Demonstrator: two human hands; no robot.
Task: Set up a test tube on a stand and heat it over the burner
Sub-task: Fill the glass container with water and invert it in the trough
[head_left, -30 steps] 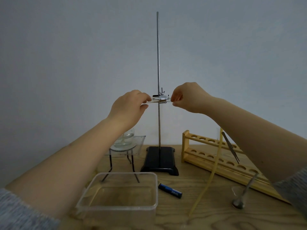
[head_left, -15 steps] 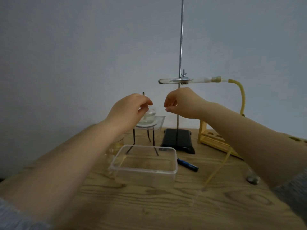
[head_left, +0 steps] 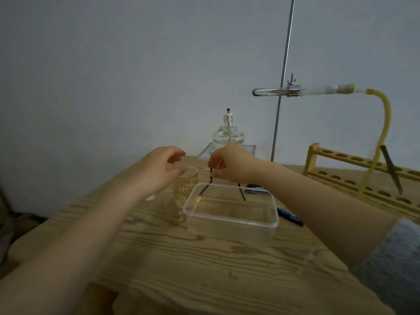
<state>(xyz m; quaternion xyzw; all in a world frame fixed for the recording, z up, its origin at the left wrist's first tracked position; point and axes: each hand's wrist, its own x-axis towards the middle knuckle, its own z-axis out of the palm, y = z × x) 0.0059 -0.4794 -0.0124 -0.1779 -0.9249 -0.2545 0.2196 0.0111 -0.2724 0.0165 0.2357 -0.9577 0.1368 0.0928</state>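
Test tube (head_left: 318, 91) clamped horizontal on stand rod (head_left: 283, 83), well above right hand (head_left: 229, 164). Right hand pinches tripod leg (head_left: 211, 176) under burner (head_left: 228, 135). Left hand (head_left: 159, 169) half-curled, empty, over beaker (head_left: 184, 189).

So the stand rod (head_left: 281, 92) runs up the right of centre, with the test tube (head_left: 318, 90) clamped sideways near the upper right and a hose (head_left: 384, 114) dropping from its right end to the rack (head_left: 363, 176) at the right edge. The burner (head_left: 228, 133) sits on a tripod (head_left: 205, 187) mid-frame, left of the rod. In front of that is a plastic tub (head_left: 231, 221) on the table (head_left: 204, 264), a beaker (head_left: 184, 189) just left of it, and a pen (head_left: 291, 217) on its right.
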